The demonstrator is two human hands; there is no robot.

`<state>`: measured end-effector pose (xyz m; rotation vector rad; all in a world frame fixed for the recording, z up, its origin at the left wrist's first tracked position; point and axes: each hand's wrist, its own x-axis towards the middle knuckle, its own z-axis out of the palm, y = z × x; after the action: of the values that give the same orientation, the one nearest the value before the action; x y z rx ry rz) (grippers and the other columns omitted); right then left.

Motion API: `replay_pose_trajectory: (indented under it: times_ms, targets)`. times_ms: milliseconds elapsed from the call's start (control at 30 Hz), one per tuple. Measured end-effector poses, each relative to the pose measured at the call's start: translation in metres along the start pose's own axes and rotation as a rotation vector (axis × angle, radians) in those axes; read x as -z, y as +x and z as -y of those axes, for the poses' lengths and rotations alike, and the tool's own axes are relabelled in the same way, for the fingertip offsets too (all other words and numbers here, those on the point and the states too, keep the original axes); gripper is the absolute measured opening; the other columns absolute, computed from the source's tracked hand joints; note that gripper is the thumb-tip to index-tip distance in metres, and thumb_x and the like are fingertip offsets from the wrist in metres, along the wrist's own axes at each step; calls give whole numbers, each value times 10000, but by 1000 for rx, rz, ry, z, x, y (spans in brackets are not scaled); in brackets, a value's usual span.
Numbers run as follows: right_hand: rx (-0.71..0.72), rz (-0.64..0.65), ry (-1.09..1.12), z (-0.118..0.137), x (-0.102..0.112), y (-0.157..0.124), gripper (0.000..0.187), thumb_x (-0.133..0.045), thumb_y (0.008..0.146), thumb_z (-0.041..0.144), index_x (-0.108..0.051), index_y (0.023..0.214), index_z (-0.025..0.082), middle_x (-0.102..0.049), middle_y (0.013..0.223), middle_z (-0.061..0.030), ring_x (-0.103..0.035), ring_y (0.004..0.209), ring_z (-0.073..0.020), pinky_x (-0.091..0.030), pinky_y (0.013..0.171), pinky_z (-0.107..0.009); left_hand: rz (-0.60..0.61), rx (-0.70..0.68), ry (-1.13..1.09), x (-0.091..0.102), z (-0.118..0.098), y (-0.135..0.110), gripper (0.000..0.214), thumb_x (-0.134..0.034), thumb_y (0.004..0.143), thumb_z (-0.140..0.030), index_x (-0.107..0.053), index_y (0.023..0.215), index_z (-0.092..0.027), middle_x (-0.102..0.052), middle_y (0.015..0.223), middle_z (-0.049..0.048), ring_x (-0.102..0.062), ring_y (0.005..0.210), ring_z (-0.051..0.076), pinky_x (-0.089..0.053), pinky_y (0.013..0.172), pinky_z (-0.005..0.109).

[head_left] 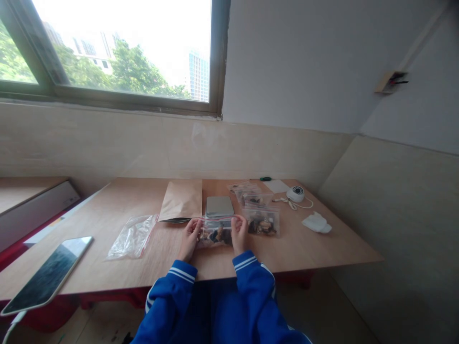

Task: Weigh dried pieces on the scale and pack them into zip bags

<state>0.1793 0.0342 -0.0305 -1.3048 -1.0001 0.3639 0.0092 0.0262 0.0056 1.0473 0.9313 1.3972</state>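
Observation:
A clear zip bag [215, 232] with dark and tan contents lies on the wooden table [143, 267] right in front of me. My left hand [191, 237] pinches its left end near the red-striped seal. My right hand [239, 233] grips the right end, fingers closed on the top edge. Both sleeves are blue with white stripes. Just behind the bag sits a flat silver scale [219, 206]. To the right lie other filled zip bags [263, 221], with more [248, 192] behind them.
A brown paper envelope [181, 199] lies left of the scale. Empty clear bags [132, 236] lie further left, and a phone [48, 274] is at the near left edge. A white round device with cord [296, 194], white paper [277, 186] and a crumpled tissue [316, 223] sit to the right.

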Motion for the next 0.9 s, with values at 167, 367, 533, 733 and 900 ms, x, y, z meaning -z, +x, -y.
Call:
replay_pose_trajectory:
  times_ms: [167, 367, 533, 733, 900]
  targets:
    - [-79, 161, 10, 2, 5, 0, 412, -443, 853, 541, -620, 859, 169, -647, 817, -71, -591, 742, -191, -477, 687, -303, 1, 10, 8, 1, 1, -1, 389, -685, 690, -518, -591, 846, -175, -630, 689, -14, -501, 493, 58, -318, 417, 145]
    - [-83, 177, 70, 8, 10, -3, 384, -447, 867, 524, -618, 854, 181, -654, 769, -49, -601, 662, -174, -486, 631, -280, -78, 49, -32, 2, 2, -2, 403, -699, 677, -504, -585, 887, -179, -600, 679, -34, -500, 474, 57, -323, 397, 140]
    - [-120, 178, 117, 2, 9, -5, 451, -436, 857, 576, -629, 899, 169, -592, 629, -11, -589, 619, -160, -494, 602, -260, -122, -1, 8, 5, 5, -1, 379, -687, 690, -500, -581, 847, -171, -612, 690, -28, -553, 511, 80, -421, 464, 173]
    - [-191, 160, 188, 6, 9, -6, 472, -434, 826, 633, -576, 867, 184, -587, 608, -10, -595, 593, -168, -475, 515, -247, -134, 5, 25, 6, 6, -1, 405, -681, 682, -522, -575, 859, -174, -652, 703, -7, -615, 559, 128, -463, 507, 213]
    - [-182, 134, 168, 9, 10, -6, 456, -461, 823, 612, -573, 894, 176, -601, 624, -19, -595, 590, -170, -446, 490, -240, -150, 31, 22, 5, 4, -3, 408, -683, 674, -530, -565, 851, -181, -644, 659, -17, -599, 508, 124, -446, 473, 209]
